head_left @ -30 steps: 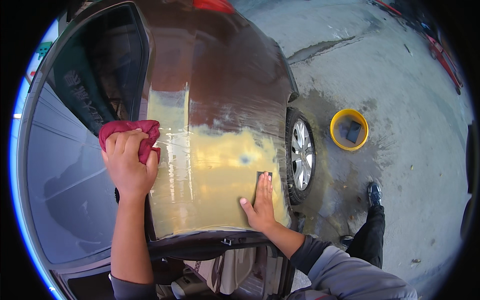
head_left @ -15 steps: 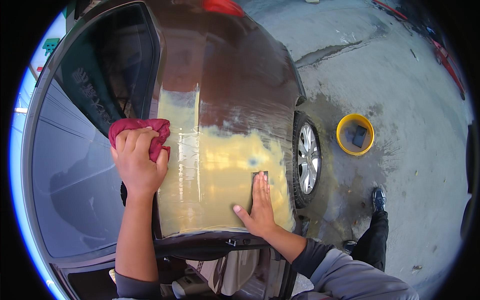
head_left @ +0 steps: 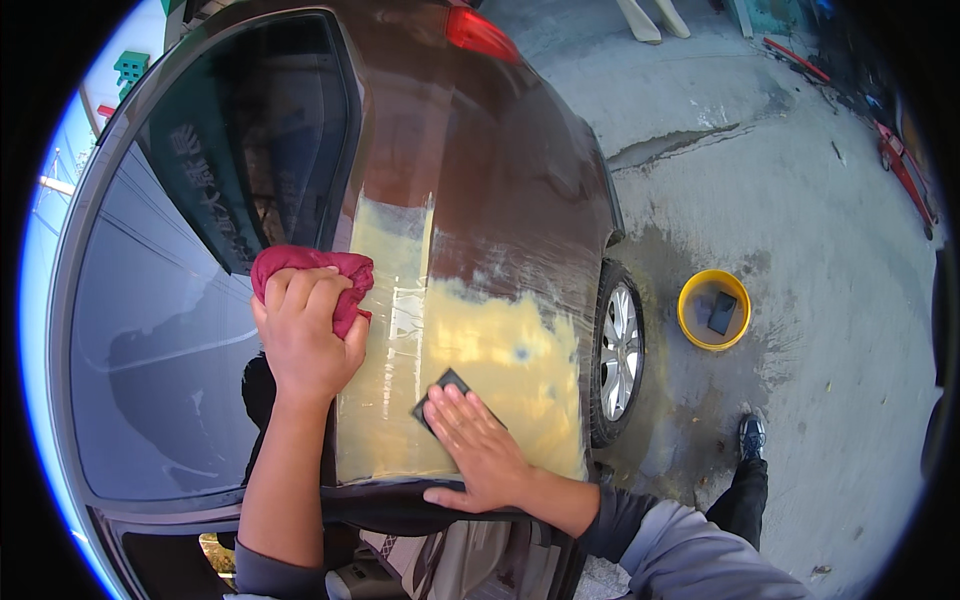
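My left hand (head_left: 305,335) grips a bunched dark red cloth (head_left: 348,268) against the car's side, by the lower corner of the rear side window. My right hand (head_left: 485,455) lies over a dark rectangular sanding pad (head_left: 452,380), pressing it to the panel. Its fingers are straight and close together, and the thumb sticks out to the side at the panel's near edge. Under the pad, the brown car's rear panel (head_left: 480,330) is coated with yellowish filler, smeared and patchy at the far border. Part of the pad is hidden under the fingers.
To the right of the rear wheel (head_left: 620,350) a yellow bucket (head_left: 684,312) stands on the wet concrete, holding water and a dark block (head_left: 722,312). A doorway of the car (head_left: 470,560) gapes below the panel. My shoe (head_left: 752,437) shows at right; a red jack (head_left: 905,178) lies farther off.
My right hand has slid the sanding pad leftward across the filler, and the pad now sits at a slant. My left hand keeps its hold on the cloth. The whole view has shifted a little.
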`<state>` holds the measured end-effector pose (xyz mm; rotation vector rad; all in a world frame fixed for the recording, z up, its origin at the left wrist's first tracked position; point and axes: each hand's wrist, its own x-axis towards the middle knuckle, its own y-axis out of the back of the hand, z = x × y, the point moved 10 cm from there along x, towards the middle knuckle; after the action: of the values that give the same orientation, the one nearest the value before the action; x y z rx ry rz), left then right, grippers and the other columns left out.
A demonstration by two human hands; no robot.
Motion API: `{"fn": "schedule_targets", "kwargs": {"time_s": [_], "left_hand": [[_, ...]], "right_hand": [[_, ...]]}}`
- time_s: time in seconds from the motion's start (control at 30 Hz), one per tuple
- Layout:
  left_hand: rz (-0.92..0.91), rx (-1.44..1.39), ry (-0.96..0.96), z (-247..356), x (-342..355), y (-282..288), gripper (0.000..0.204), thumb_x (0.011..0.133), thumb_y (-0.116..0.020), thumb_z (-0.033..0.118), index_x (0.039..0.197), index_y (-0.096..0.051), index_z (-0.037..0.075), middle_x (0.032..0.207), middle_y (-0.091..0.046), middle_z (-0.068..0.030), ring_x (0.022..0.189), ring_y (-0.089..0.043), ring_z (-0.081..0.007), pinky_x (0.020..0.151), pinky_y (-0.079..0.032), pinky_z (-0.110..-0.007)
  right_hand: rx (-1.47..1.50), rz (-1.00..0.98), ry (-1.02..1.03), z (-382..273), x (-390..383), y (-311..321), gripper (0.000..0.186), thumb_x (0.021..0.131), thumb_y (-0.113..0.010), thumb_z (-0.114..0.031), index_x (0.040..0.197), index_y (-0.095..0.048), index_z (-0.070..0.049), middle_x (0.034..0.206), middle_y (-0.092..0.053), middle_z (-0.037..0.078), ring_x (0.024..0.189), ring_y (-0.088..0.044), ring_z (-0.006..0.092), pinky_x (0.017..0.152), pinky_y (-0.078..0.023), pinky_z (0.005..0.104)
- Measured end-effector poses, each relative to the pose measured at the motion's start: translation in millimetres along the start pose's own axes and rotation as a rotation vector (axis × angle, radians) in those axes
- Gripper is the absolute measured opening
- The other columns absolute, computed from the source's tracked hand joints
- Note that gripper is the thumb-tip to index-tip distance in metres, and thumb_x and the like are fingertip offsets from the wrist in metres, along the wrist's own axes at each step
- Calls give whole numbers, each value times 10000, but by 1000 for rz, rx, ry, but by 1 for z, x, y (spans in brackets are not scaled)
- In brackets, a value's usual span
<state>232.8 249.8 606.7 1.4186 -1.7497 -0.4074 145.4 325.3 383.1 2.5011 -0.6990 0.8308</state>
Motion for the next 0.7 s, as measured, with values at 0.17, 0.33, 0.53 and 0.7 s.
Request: {"fn": "schedule_targets", "kwargs": {"time_s": [0.17, 0.33, 0.53, 0.7], "left_hand": [[0, -5, 8, -2, -2, -1, 384, 670, -827, 132, 1047, -753, 139, 1152, -725, -11, 1143, -630, -293, 1004, -443, -511], [-9, -1, 13, -1, -1, -2, 390, 665, -829, 128, 1047, -752, 133, 1156, -729, -13, 1144, -631, -295, 1011, -444, -513], [-7, 4, 0, 1, 0, 0, 389, 665, -830, 129, 1047, -752, 131, 1156, -730, -15, 1145, -633, -294, 1010, -441, -509], [-4, 2, -2, 1, -1, 0, 389, 668, -832, 132, 1050, -755, 133, 1157, -729, -13, 1147, -632, -292, 1002, -440, -511]], "right_hand": [[-147, 151, 0, 102, 111, 34, 1112, 1006, -572, -700, 1711, -186, 68, 1792, -179, 285, 1682, -135, 421, 1371, -106, 506], [-65, 344, -173, 136, 157, 85, 1107, 1012, -585, -672, 1711, -163, 78, 1788, -172, 301, 1687, -111, 417, 1369, -95, 514], [-72, -7, 38, 11, 62, 34, 1162, 987, -602, -711, 1701, -168, 97, 1778, -182, 320, 1676, -149, 441, 1366, -114, 522], [-149, 171, -107, 62, 117, 83, 1161, 974, -612, -715, 1711, -179, 71, 1791, -176, 288, 1683, -142, 415, 1373, -123, 500]]}}
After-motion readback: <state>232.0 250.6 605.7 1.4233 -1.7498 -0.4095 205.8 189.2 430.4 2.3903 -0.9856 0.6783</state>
